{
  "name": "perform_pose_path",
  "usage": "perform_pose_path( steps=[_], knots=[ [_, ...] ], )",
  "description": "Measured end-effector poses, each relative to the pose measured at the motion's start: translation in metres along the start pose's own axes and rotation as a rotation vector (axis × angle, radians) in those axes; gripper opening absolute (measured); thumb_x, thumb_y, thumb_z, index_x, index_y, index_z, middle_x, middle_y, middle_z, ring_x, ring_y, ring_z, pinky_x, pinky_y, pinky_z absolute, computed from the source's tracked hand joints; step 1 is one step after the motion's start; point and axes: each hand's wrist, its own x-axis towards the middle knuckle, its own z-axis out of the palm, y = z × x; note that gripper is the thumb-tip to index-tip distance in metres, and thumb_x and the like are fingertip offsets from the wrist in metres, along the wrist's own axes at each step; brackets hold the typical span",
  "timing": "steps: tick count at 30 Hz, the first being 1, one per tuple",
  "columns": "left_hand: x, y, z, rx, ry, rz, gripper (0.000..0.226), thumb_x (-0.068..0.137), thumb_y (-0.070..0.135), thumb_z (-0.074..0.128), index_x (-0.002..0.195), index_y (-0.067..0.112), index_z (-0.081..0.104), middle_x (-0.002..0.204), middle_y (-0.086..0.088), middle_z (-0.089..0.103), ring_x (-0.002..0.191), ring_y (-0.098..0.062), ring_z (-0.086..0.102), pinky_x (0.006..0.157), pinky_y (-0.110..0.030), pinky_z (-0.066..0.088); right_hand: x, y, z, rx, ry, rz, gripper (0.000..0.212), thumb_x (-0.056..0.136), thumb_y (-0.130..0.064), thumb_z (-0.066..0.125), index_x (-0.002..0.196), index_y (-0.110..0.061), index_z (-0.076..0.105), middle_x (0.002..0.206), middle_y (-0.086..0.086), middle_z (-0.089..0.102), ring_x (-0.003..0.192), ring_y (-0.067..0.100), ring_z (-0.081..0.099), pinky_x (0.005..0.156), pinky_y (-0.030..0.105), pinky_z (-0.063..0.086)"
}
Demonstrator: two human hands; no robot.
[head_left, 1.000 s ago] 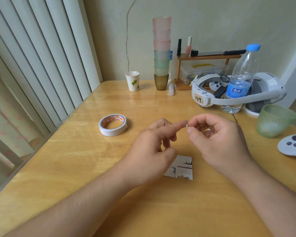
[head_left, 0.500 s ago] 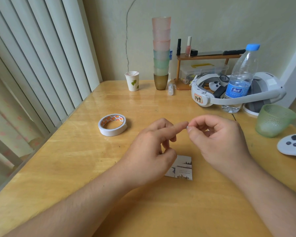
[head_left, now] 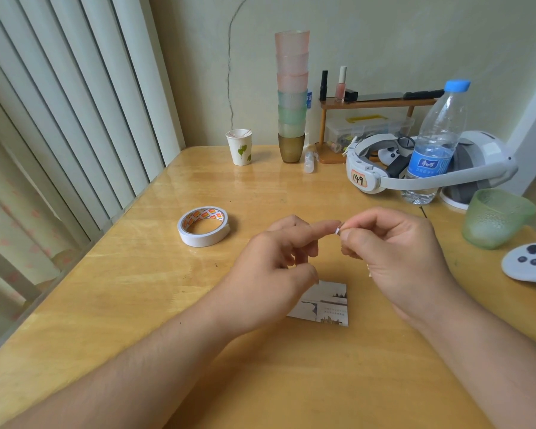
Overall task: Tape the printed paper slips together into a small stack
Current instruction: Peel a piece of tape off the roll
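The paper slips lie flat on the surface just below both raised hands, nearer the right hand, which pinches a tape bit against the left hand's extended forefinger.

Both hands up over the table, right hand pinching a tiny tape bit against left hand fingertip, slips lying underneath, roll off left.
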Motion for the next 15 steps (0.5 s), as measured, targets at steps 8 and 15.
perform_pose_path(
  steps=[8,15],
  knots=[
    [-0.0010,0.0004,-0.0006,0.034,0.005,0.009,0.065,0.077,0.008,0.056,0.134,0.037,0.069,0.088,0.019,0.049,0.083,-0.002,0.051,0.084,-0.019,0.045,-0.0012,-0.0009,-0.0020,0.007,-0.020,0.012,0.010,0.075,-0.014,0.070,0.074,-0.021,0.078,0.067,0.004,0.068,0.068,0.018,0.060,0.070,0.035,0.052],
    [-0.0039,-0.0002,-0.0003,0.182,0.010,0.079,0.067,0.079,0.006,0.055,0.139,0.033,0.066,0.095,0.017,0.050,0.087,-0.012,0.057,0.068,-0.011,0.041,-0.0006,-0.0007,-0.0040,-0.069,-0.027,0.000,0.009,0.073,-0.019,0.072,0.075,-0.026,0.077,0.068,-0.003,0.070,0.069,0.013,0.061,0.067,0.022,0.050]
  ],
)
